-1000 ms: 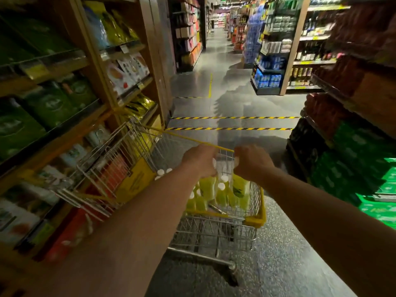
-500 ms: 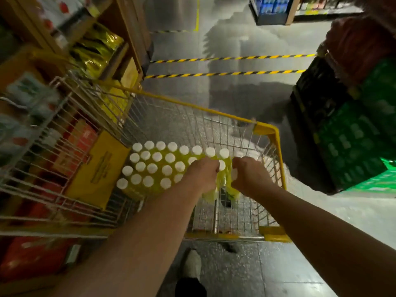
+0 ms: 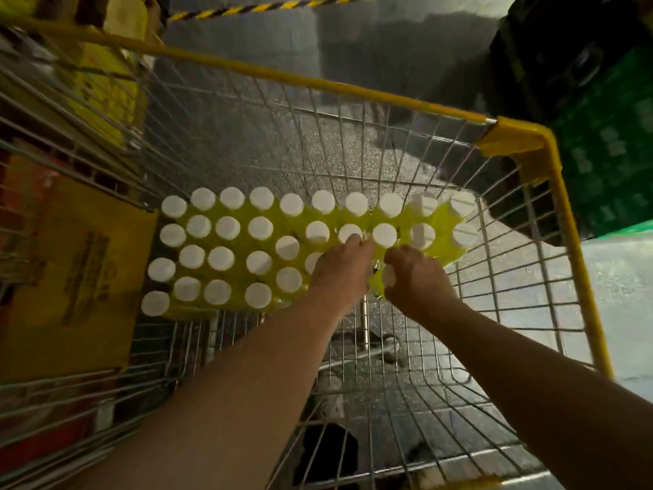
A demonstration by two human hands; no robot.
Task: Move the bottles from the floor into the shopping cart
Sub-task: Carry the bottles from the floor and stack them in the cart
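My left hand (image 3: 341, 274) and right hand (image 3: 418, 282) grip yellow-green, white-capped plastic bottles (image 3: 388, 276) inside the yellow-rimmed wire shopping cart (image 3: 512, 136). I judge this the placing step; next, release them upright.

**Dim aisle, blown caps, soft edges**

Low light overall. White bottle caps (image 3: 226, 228) blow out, no detail. Floor (image 3: 622, 298) glares pale at rt; dark shadow top rt. Shopping cart (image 3: 318, 83) rim bows w/ wide-angle lens; its left wires & the frame corners smear, out of focus.
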